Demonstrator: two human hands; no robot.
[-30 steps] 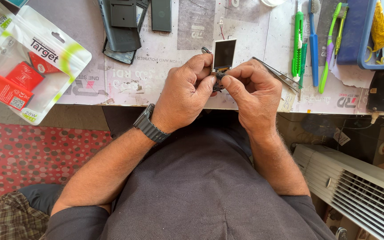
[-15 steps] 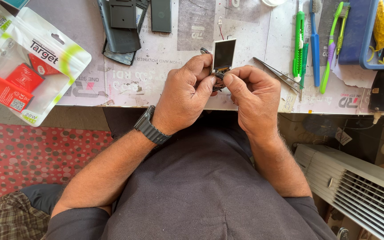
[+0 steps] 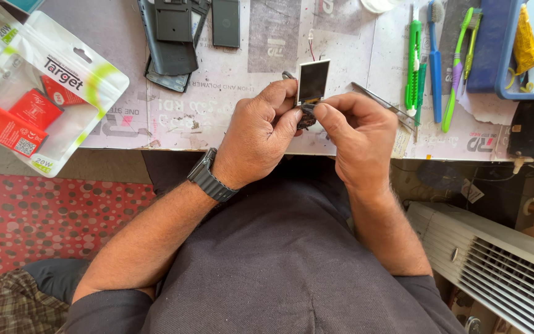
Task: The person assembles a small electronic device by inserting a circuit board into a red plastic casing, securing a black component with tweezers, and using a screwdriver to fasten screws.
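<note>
My left hand and my right hand meet over the near edge of the workbench. Between their fingertips they hold a small phone part: a little rectangular screen in a pale frame stands up from it, and a dark piece sits pinched below. Thin red and white wires trail from the screen's top onto the bench. A dark watch is on my left wrist. Metal tweezers lie just right of my right hand.
Dark phone shells and a flat black battery lie at the back. A clear pouch with red packets hangs over the left edge. Green and blue brushes and tools lie right, by a blue tray. A white grille stands low right.
The small screen part has tilted slightly in my fingers and my hands have shifted a little; both keep their hold on it.
</note>
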